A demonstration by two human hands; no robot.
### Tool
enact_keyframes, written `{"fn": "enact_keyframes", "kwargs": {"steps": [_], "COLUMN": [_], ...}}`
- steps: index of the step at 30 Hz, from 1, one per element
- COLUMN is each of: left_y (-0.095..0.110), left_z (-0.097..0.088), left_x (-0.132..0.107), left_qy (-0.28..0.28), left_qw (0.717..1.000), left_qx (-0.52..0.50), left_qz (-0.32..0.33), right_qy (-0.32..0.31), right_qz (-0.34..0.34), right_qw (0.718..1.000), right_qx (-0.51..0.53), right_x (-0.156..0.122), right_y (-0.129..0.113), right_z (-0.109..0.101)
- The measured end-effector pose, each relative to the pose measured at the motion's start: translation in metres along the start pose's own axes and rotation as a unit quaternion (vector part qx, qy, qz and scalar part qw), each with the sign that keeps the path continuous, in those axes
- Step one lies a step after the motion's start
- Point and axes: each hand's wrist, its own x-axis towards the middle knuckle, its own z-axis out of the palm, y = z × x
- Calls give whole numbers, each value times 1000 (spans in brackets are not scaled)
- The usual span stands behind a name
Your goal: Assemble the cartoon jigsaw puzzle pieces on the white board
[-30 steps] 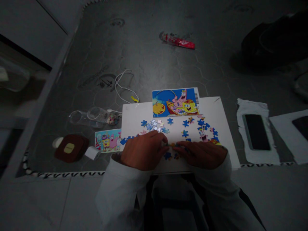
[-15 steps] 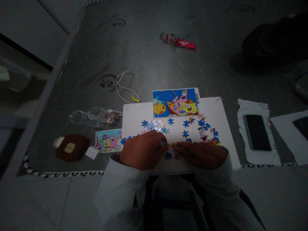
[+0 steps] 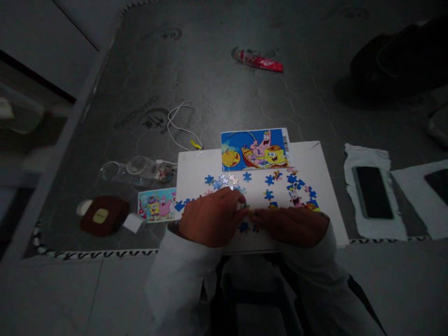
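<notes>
My left hand [image 3: 213,215] is closed in a pinch on a small jigsaw puzzle piece [image 3: 241,205], above a white board [image 3: 199,163]. Facing it from the right, my right hand [image 3: 292,225] has its fingers closed on a yellowish puzzle piece [image 3: 250,213], nearly touching the left fingertips. Several blue pieces [image 3: 244,227] lie just below the fingers. A heap of pale pieces [image 3: 226,180] sits behind my left hand, and blue and pink pieces [image 3: 296,196] lie behind my right. At the board's back edge is a cartoon picture card [image 3: 255,150].
Left of the board are a second picture card [image 3: 157,205], a white charger [image 3: 134,223], a brown case [image 3: 105,215], a clear plastic container [image 3: 140,170] and a white cable [image 3: 171,123]. A phone [image 3: 374,192] lies on paper at right. A red packet [image 3: 262,61] lies farther back.
My left hand has shifted slightly right, bringing its fingertips closer to those of my right hand. The right hand has barely moved, and the surrounding pieces look the same.
</notes>
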Motion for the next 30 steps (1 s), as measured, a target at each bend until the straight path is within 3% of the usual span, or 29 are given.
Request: {"fn": "enact_keyframes", "kwargs": {"steps": [6, 19, 25, 30], "left_y": [-2, -2, -2, 0], "left_z": [1, -1, -1, -1], "left_x": [1, -2, 0, 0], "left_qy": [-3, -1, -13, -22], "left_qw": [1000, 1000, 1000, 1000], "left_qx": [-10, -5, 1, 2], "left_qz": [-6, -4, -8, -2], "right_qy": [3, -58, -98, -72], "right_qz": [-12, -75, -90, -73], "right_qw": [1000, 993, 990, 994], "right_qx": [1, -75, -40, -47], "right_x": [-3, -19, -24, -23], "right_y": [4, 13, 19, 18], "right_z": [0, 1, 3, 3]}}
